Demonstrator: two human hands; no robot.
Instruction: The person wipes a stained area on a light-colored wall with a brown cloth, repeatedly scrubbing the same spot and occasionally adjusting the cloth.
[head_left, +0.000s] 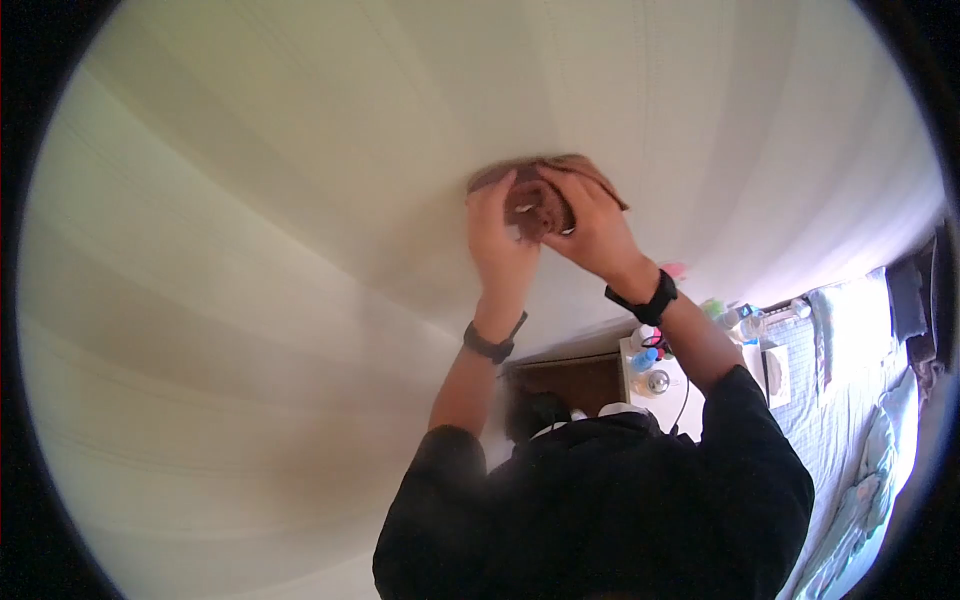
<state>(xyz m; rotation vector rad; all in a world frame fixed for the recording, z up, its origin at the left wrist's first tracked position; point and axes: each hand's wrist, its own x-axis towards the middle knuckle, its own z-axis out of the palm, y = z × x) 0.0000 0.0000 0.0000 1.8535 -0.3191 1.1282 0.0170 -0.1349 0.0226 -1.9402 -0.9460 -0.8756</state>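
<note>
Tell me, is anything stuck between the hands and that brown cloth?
No. Both the left hand and the right hand are pressed straight onto the brown cloth, which lies flat against the pale wall. Nothing visible gets between them.

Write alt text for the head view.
Both hands press a brown cloth against a pale wall, left hand beside right hand, each wrist with a black band. Lower right, a white side table with small bottles stands beside a bed.
</note>
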